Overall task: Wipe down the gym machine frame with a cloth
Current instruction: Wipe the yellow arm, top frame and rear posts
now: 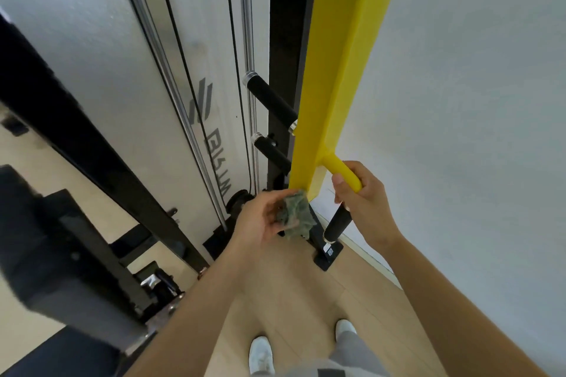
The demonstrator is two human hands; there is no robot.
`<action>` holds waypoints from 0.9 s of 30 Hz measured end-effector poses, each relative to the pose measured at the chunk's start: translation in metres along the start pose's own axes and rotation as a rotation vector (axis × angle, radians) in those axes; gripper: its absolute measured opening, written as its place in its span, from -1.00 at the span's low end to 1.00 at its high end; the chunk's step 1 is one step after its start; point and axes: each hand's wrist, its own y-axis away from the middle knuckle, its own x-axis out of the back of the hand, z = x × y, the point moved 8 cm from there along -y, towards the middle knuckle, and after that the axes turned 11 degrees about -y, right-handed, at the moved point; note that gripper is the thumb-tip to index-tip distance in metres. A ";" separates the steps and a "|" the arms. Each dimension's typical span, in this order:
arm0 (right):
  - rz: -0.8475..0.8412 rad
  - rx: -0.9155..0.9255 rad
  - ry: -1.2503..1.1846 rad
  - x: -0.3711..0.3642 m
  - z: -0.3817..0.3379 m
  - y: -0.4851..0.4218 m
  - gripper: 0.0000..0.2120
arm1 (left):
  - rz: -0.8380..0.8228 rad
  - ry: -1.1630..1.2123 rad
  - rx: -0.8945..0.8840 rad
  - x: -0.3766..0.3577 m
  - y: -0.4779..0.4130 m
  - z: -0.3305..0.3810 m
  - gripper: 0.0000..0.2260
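The yellow post of the machine frame stands upright. Its long axis runs from the top edge of the view down to a cut-off lower end, with a black base plate on the floor below it. A black post stands just beside it on the left, and black pegs stick out there. Near the yellow post's lower end, a short yellow peg juts from its right face toward the person.

The right hand is wrapped round that peg, fingers curled over it and thumb on the near side. The left hand holds the cloth bunched between curled fingers and thumb. The cloth appears to touch the post's lower end at its near left corner.

The cloth therefore sits at the very bottom of the post, and nearly all of the post's length lies above the grip on the same upright line. I judge that the coming stroke turns on this. The left hand has the cloth and is nearer the front face, so it would travel up along the axis. The right hand on the peg covers the right face at that height.
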 end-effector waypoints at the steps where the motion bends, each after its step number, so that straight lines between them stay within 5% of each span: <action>1: -0.035 -0.009 -0.016 -0.001 -0.002 0.004 -0.77 | 0.003 0.013 -0.008 -0.002 0.004 -0.001 -0.72; 7: -0.127 0.436 0.204 0.012 -0.056 0.043 -0.55 | -0.026 0.006 -0.208 -0.036 0.044 0.022 -0.67; 13: -0.427 0.362 0.165 0.022 -0.048 0.053 -0.55 | -0.015 -0.048 -0.332 -0.086 0.070 0.033 -0.61; 18: -0.573 0.130 -0.179 0.053 -0.025 0.030 -0.72 | 0.181 -0.204 -0.360 -0.109 0.072 0.028 -0.67; 21: -0.607 0.059 -0.265 0.068 -0.015 0.010 -0.72 | 0.451 -0.281 -0.376 -0.108 0.074 0.028 -0.79; 24: -0.589 0.063 -0.294 0.083 -0.012 -0.013 -0.73 | 0.759 -0.278 -0.394 -0.103 0.079 0.021 -0.87; 27: -0.481 0.084 -0.223 0.097 -0.008 -0.045 -0.73 | 0.866 -0.236 -0.371 -0.109 0.074 0.017 -0.90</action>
